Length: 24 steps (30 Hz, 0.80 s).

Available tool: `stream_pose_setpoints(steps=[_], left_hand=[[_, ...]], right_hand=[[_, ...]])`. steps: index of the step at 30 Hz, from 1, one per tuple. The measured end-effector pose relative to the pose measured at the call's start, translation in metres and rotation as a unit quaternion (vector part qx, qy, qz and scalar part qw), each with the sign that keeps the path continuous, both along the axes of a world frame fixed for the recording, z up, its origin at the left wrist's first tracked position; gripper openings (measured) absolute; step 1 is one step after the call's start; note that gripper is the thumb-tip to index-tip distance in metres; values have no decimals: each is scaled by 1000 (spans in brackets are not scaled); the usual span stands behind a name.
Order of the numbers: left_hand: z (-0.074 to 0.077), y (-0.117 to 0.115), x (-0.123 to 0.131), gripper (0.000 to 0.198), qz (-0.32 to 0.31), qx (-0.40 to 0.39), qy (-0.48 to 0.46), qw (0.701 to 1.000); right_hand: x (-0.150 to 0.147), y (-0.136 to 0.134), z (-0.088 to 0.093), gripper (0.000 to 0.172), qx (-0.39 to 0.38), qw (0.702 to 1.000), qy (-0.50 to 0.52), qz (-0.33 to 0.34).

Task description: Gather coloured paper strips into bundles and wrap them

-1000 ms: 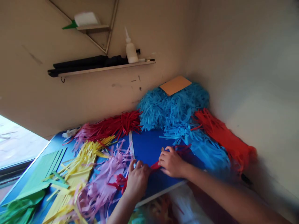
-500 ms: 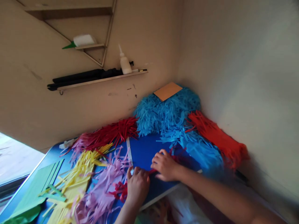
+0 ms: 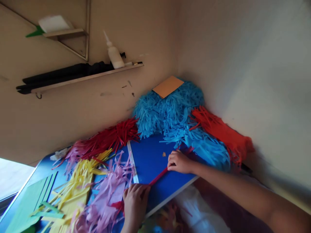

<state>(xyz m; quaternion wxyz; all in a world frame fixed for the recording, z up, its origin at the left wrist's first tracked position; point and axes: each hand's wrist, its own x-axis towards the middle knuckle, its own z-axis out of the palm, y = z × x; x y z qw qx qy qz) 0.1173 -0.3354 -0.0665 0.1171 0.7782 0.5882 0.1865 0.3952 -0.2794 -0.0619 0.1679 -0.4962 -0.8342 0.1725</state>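
A thin red paper strip [image 3: 158, 176] lies stretched across the blue board [image 3: 148, 155]. My right hand [image 3: 178, 161] pinches its far end, fingers closed. My left hand [image 3: 134, 200] presses its near end down at the board's front edge, fingers curled. A loose bunch of red strips [image 3: 118, 205] lies just left of my left hand, on the pink ones.
Piles of cut paper strips surround the board: pink [image 3: 107, 194], yellow [image 3: 77, 181], green [image 3: 29, 204], dark red [image 3: 107, 137], light blue [image 3: 170, 110] and orange-red [image 3: 221, 132]. An orange card [image 3: 168, 86] tops the blue pile. A glue bottle [image 3: 113, 51] stands on the wall shelf [image 3: 80, 77].
My hands have moved apart, pulling the red strip out straight between them. The left hand slid toward the board's front edge. The view has shifted to the right.
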Motion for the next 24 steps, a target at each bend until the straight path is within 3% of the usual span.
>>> stream_pose_setpoints(steps=[10, 14, 19, 24], left_hand=[[22, 10, 20, 25, 24, -58, 109, 992], [25, 8, 22, 21, -13, 15, 124, 992], [23, 4, 23, 46, -96, 114, 142, 979], [23, 7, 31, 27, -110, 131, 124, 977]], right_hand=[[-17, 13, 17, 10, -56, 996, -65, -31], [-19, 7, 24, 3, -29, 996, -77, -39], [-20, -1, 24, 7, 139, 977, -89, 138], [-29, 2, 13, 20, 223, 943, -127, 212]])
